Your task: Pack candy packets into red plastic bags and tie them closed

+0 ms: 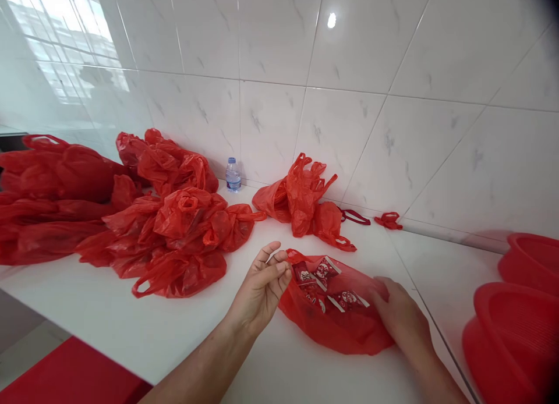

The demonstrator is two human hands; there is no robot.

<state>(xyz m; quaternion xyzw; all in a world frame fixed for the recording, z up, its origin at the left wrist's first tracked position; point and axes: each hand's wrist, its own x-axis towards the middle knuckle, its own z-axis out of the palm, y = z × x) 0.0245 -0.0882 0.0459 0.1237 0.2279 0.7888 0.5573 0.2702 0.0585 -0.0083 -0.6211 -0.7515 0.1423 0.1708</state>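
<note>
A red plastic bag (323, 334) lies on the white table with several small dark-red and white packets (349, 300) inside, visible through the thin film. At its left end is my left hand (264, 284), palm turned up, thumb and forefinger pinched together beside the bag's edge. Whatever may be between those fingertips is too small to make out. My right hand (404, 311) grips the bag's right end, its thumb on the film and its other fingers mostly hidden.
Red plastic bags (187, 212) are heaped on the left, and more bags (301, 197) lie by the tiled wall. A water bottle (233, 175) stands between them. A dark-red loop (356, 217) lies nearby. Red plastic baskets (493, 340) are at the right, a red surface (74, 375) below left.
</note>
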